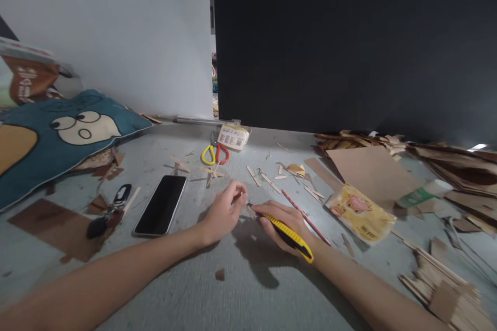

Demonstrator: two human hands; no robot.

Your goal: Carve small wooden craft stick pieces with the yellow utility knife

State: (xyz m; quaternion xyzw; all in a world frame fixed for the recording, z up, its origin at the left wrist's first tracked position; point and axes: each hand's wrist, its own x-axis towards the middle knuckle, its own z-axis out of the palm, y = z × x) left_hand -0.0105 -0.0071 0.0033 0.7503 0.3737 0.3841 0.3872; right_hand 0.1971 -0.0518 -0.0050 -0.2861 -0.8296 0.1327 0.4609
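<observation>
My right hand (281, 217) is closed around a yellow and black utility knife (292, 237), with its tip pointing left toward my other hand. Thumb and fingers of my left hand (225, 213) are pinched together just left of the knife tip. Whatever they hold is too small and blurred to make out. Beyond my hands lie loose wooden craft sticks (253, 176) and cut scraps. A red patterned pencil (305, 217) lies beside my right hand. Farther back, scissors with yellow and red handles (215, 154) rest near a small soft pack (233, 136).
A black phone (161, 206), keys (112, 212) and brown cardboard (54, 227) lie left, before a blue cushion (77, 129). On the right are a yellow tissue pack (361, 212), a cardboard sheet (373, 173), a green-labelled bottle (423, 194) and wood strips (438, 279). Panels (349, 41) stand behind.
</observation>
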